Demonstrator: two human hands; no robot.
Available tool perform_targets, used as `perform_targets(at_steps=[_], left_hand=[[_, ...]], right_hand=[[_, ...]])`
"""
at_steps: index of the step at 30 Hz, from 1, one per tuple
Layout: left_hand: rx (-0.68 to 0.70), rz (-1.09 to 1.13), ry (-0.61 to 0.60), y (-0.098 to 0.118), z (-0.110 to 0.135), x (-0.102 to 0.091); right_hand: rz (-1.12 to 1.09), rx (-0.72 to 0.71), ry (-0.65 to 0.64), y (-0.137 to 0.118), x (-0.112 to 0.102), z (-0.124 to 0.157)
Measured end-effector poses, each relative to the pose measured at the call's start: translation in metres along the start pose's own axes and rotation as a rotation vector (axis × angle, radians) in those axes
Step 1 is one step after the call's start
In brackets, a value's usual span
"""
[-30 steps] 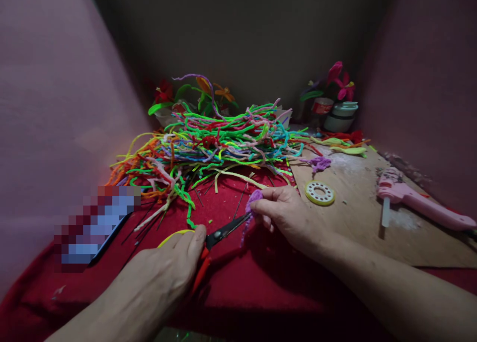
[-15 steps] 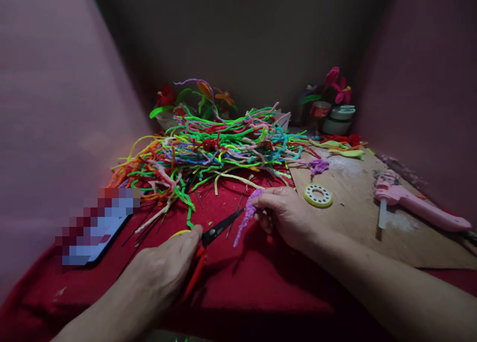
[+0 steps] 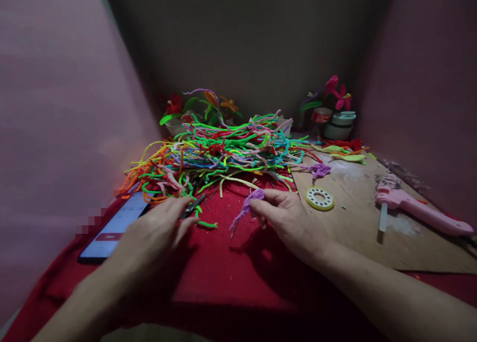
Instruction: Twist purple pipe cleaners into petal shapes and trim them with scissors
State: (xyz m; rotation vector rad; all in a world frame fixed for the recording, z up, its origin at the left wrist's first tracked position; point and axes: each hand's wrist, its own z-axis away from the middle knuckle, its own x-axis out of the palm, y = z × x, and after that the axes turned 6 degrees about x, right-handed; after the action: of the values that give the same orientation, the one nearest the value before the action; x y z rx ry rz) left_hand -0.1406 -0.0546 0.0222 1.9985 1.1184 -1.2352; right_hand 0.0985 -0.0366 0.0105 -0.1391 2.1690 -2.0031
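My right hand (image 3: 285, 213) pinches a purple fuzzy pipe-cleaner piece (image 3: 245, 206) between thumb and fingers, its thin tail hanging down to the left. My left hand (image 3: 160, 225) is at the left, thumb and forefinger apart. Just beyond them are the dark blades of the scissors (image 3: 194, 206), pointing up to the right; the handles are hidden behind the hand. Beside the scissors a green pipe cleaner (image 3: 206, 225) lies bent on the red cloth (image 3: 223, 277).
A large heap of coloured pipe cleaners (image 3: 238, 148) spreads across the back. At left lies a phone (image 3: 108, 236). On the brown board (image 3: 357, 242) rest a yellow-white spool (image 3: 319, 198), a purple piece (image 3: 319, 171) and a pink glue gun (image 3: 413, 208). Pipe-cleaner flowers (image 3: 341, 96) stand behind.
My left hand has moved left and slightly up with the scissors, away from the purple piece, and its thumb has spread. The right hand keeps its pinch. The view has shifted a little.
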Motion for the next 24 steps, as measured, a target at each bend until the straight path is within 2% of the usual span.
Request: perform_targets(at_steps=[1,3,5,8,11,13,15,19,24], left_hand=[[0.046,-0.022,-0.067,0.016,-0.008,0.001],[0.142,-0.051,0.004,0.045,-0.019,0.008],[0.174,-0.091,0.051,0.064,-0.027,0.02],[0.208,-0.055,-0.01,0.072,-0.033,0.034],[0.195,0.06,-0.028,0.067,-0.039,0.036],[0.136,0.166,-0.014,0.063,-0.043,0.031],[0.069,0.27,-0.02,0.061,-0.047,0.024],[-0.04,0.436,-0.125,0.065,-0.054,0.017],[-0.209,0.614,-0.149,0.076,-0.056,0.024]], right_hand=[[-0.093,0.074,-0.012,0.001,0.0,-0.001],[-0.244,0.164,-0.013,0.003,-0.001,-0.004],[-0.334,0.187,-0.024,0.006,-0.002,-0.006],[-0.41,0.155,-0.075,0.009,-0.004,-0.008],[-0.457,0.109,-0.069,0.007,-0.008,-0.011],[-0.408,0.043,-0.092,0.005,-0.01,-0.011],[-0.243,-0.077,-0.107,0.003,-0.011,-0.01],[0.141,-0.331,0.034,0.006,-0.011,-0.008],[0.293,-0.485,0.166,0.015,-0.008,-0.008]])
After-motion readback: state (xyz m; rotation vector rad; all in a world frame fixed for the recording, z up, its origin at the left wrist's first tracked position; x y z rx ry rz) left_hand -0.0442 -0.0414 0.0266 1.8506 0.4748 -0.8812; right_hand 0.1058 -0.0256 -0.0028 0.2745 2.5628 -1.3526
